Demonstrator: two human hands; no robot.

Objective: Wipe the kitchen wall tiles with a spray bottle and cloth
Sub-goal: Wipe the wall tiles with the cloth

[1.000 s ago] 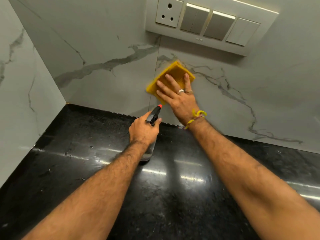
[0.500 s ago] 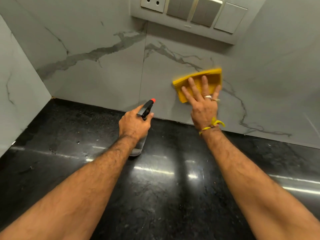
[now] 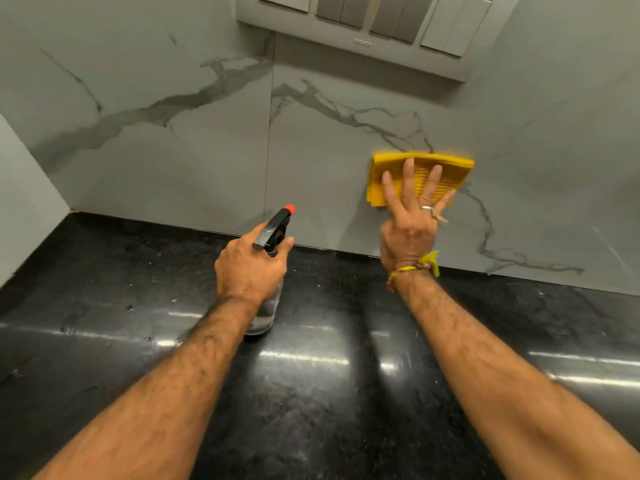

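Rightward slid the yellow cloth [image 3: 446, 174] under the flat right hand [image 3: 410, 220]; left hand [image 3: 247, 268] grips the spray bottle [image 3: 273, 230]; press evenly, overlap strokes.

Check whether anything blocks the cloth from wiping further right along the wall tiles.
Nothing visible does. The right hand presses the yellow cloth flat on the wall tiles, and the tile to its right is bare. The switch panel sits higher up, off that path.

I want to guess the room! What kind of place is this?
Most likely a home kitchen. A glossy black stone countertop meets marble-look wall tiles, with a switch and socket panel above. A hand presses a yellow cloth to the tiles.
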